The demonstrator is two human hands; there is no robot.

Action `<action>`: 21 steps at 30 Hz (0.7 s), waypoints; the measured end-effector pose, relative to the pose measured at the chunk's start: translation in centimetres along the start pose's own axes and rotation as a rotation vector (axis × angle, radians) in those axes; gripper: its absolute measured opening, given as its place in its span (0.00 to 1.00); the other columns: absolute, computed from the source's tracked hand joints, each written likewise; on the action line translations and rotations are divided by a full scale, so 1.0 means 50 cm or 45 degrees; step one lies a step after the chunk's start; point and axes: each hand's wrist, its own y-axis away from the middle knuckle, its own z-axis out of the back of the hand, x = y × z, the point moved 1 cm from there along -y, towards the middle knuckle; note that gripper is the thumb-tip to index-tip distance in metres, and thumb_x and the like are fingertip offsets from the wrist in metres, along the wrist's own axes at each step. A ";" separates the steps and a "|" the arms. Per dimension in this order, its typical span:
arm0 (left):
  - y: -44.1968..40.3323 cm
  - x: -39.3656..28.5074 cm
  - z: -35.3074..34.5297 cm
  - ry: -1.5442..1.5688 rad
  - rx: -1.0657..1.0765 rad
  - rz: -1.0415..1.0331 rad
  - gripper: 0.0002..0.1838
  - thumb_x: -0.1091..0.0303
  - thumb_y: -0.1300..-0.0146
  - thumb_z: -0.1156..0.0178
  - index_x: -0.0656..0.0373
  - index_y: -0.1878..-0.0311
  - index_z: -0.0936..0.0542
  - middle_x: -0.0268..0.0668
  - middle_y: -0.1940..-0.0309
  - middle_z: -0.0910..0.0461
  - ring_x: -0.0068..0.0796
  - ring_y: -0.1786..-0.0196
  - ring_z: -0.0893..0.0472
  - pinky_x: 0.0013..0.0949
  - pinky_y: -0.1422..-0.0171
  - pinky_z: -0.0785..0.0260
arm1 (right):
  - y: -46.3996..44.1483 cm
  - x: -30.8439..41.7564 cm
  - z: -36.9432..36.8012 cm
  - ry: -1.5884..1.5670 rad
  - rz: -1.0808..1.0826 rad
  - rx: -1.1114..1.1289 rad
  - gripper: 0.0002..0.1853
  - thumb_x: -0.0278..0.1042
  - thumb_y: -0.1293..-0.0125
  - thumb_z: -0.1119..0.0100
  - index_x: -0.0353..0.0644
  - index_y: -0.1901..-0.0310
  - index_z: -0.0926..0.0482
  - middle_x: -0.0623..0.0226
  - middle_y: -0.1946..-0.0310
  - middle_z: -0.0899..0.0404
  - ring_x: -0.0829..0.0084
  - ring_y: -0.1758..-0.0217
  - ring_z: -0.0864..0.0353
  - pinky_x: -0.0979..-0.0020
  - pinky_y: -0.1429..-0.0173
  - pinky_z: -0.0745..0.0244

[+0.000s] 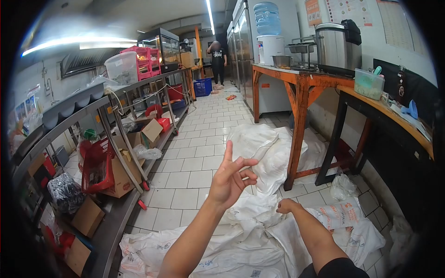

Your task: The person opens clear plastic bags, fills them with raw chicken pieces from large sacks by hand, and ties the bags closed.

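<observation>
My left hand (229, 180) is raised over the floor, its index finger pointing up and the other fingers apart, partly bent. It holds nothing. Lower and to the right, my right hand (288, 206) is closed at the gathered edge of a white woven sack (252, 211); the fingertips are hidden. More flattened white sacks (227, 252) spread in creased layers beneath both arms, some with handwriting. Beside my right forearm lies a sack with orange print (340, 214). Ahead, a large white sack bundle (259, 148) rests against the orange table's legs.
On the left runs a metal shelf rack (104, 99) with a red crate (99, 171) and cardboard boxes. An orange wooden table (296, 78) with a large cooker (337, 48) stands right. A person (217, 62) stands down the tiled aisle, near a blue crate (202, 87).
</observation>
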 end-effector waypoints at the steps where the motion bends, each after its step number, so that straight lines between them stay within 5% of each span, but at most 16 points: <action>1: 0.001 0.004 0.005 0.003 -0.001 0.003 0.46 0.62 0.30 0.48 0.45 0.23 0.72 0.47 0.56 0.21 0.36 0.64 0.18 0.38 0.58 0.23 | 0.003 -0.001 0.001 -0.015 -0.016 0.008 0.25 0.49 0.47 0.42 0.44 0.50 0.17 0.56 0.47 0.19 0.57 0.44 0.20 0.62 0.38 0.27; 9: -0.003 0.011 -0.003 -0.110 0.202 -0.003 0.48 0.65 0.31 0.46 0.42 0.24 0.74 0.43 0.57 0.20 0.35 0.66 0.18 0.38 0.61 0.25 | -0.004 -0.014 0.006 0.082 -0.006 0.006 0.25 0.52 0.46 0.40 0.46 0.51 0.17 0.57 0.50 0.18 0.57 0.44 0.21 0.61 0.38 0.28; 21: -0.012 0.038 0.031 -0.196 0.139 0.052 0.50 0.66 0.32 0.45 0.43 0.24 0.74 0.43 0.59 0.20 0.35 0.65 0.17 0.35 0.63 0.24 | 0.044 -0.005 0.035 0.023 -0.032 -0.009 0.25 0.50 0.46 0.41 0.44 0.50 0.17 0.57 0.49 0.19 0.57 0.44 0.21 0.61 0.38 0.27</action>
